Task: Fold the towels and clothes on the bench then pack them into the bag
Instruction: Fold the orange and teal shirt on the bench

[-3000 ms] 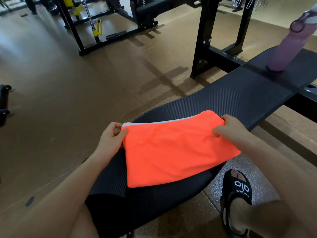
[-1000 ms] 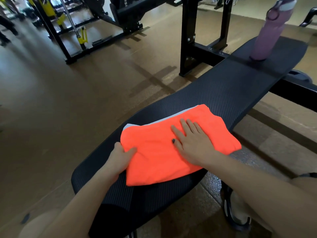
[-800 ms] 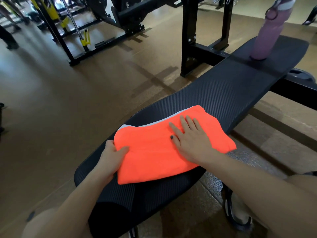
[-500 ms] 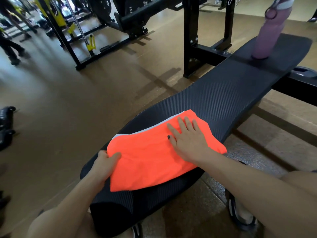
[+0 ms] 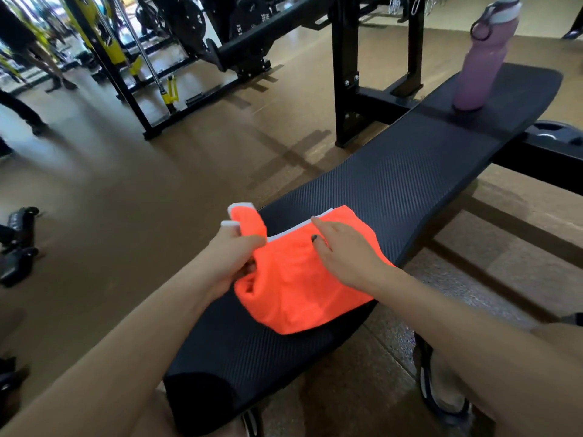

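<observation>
Mid-fold, frame centre: left hand (image 5: 232, 260) pinches orange towel (image 5: 299, 288) edge, lifting; right hand (image 5: 345, 253) flat, fingers straight. Bag unseen, probably packing remains.

One orange towel (image 5: 299, 288) lies on the near part of the single black bench (image 5: 394, 190), and one purple bottle (image 5: 482, 58) stands at its far right end. Two hands, the left hand (image 5: 232, 258) and the right hand (image 5: 344, 252), are on the towel.

Glossy tan gym floor (image 5: 132, 197), black rack frame (image 5: 345, 74), yellow-trimmed weight machines (image 5: 110, 48) behind
</observation>
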The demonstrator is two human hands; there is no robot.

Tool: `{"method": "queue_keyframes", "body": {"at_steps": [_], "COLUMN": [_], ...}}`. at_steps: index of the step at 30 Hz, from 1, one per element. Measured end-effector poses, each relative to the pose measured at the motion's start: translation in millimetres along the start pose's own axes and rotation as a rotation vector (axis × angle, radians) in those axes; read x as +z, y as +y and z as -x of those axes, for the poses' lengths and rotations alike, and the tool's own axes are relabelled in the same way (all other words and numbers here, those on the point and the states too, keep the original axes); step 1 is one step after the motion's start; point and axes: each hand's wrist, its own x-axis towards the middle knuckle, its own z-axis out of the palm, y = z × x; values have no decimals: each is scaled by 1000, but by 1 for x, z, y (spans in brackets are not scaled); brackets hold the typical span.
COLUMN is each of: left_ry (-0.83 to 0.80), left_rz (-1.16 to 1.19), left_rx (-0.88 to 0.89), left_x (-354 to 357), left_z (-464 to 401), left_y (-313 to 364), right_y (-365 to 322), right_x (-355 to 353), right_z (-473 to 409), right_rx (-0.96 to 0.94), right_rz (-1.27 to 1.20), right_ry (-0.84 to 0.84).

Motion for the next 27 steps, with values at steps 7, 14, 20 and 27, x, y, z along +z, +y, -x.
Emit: {"method": "queue_keyframes", "body": {"at_steps": [7,14,20,27], "left_ry": [-13,-9,342,147], "left_rz": [-3,-96,-171,-150], "left_rx": [-26,165,270,-22], "left_x": [94,160,78,49], "left_z": [-40,-32,-33,-24], "left_y": [59,38,-29,-74], "right_y": [3,30,25,13], "right_x": [-53,-58,-54,-30], "right_z": [-6,-7,-1,3], "right_rx": [383,463,379,252], "right_rz": [-713,-769,-308,-195], "right_ry": [27,-74,-144,-90]}}
